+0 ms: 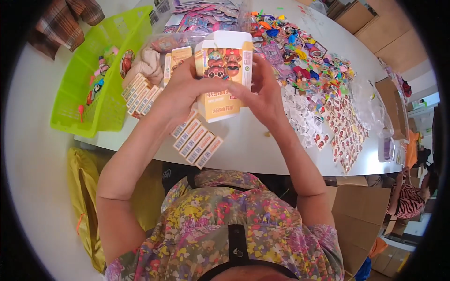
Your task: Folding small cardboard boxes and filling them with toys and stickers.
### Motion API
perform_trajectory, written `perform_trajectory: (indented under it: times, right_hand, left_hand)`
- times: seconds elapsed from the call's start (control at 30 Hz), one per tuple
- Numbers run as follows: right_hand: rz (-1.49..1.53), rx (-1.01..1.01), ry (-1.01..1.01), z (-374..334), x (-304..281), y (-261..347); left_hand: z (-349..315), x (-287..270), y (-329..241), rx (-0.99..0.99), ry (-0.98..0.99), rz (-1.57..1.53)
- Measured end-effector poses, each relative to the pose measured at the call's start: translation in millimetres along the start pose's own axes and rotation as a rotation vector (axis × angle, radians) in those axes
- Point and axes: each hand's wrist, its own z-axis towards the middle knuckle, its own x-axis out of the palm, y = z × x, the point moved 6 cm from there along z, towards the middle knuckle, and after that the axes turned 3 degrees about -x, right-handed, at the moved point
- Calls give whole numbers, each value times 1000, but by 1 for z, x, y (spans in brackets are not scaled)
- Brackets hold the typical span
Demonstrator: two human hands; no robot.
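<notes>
Above the white table I hold a cream and orange cardboard box [221,64] with cartoon figures printed on its face. My left hand [190,83] grips its left side, the thumb lying across the front. From the right, my right hand [263,93] closes round the other side, and both thumbs nearly meet. White flaps show at the top of the box; its inside is hidden from view. Below my left wrist lies a row of small flat boxes [197,141] with white and orange sides. Further left sits a second group of small boxes [140,96].
A lime green basket [65,110] with a few small toys stands at the left. Colourful small toys [304,61] are heaped at the far right, near spread stickers or cards [347,131]. Behind are a clear bin of packets [201,21] and beige cloth [150,65].
</notes>
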Motion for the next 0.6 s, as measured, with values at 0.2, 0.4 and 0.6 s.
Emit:
perform_trajectory:
  times: [0.2, 0.4, 0.6]
  right_hand:
    - [-802, -563, -104, -34, -5, 51]
    - [-830, -564, -210, -47, -10, 53]
    - [34, -88, -72, -52, -24, 12]
  left_hand:
    - [-27, 18, 12, 282, -175, 227]
    - [-37, 42, 16, 445, -192, 379]
    - [-27, 42, 24, 447, -183, 377]
